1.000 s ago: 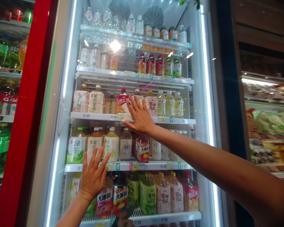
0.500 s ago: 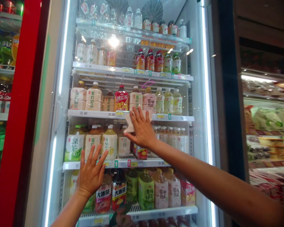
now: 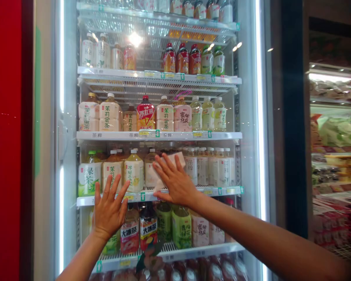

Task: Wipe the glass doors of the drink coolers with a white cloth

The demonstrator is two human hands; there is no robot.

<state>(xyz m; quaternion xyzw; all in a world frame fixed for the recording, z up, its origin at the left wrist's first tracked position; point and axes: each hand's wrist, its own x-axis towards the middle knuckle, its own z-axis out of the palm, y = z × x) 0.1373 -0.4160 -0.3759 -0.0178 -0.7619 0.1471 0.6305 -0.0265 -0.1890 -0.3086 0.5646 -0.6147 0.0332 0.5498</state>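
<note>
My right hand lies flat against the glass door of an upright drinks cooler, fingers spread, pressing a white cloth to the pane. Part of the cloth shows beside the thumb and past the fingertips; the palm covers the rest. Lower and to the left, my left hand has its fingers spread at the glass with nothing in it. Behind the pane, bottled drinks stand on several shelves, among them a green-labelled tea bottle and a red iced tea bottle.
A bright light strip runs down the right side of the cooler. On the left stands a red cooler frame with bottles beside it. Lit shelves of packaged goods are at the right. Ceiling lights reflect in the glass.
My right hand has moved down the glass with the cloth, from the middle shelf's edge to the row below. The left hand stays near the same bottles. The view has tilted lower.
</note>
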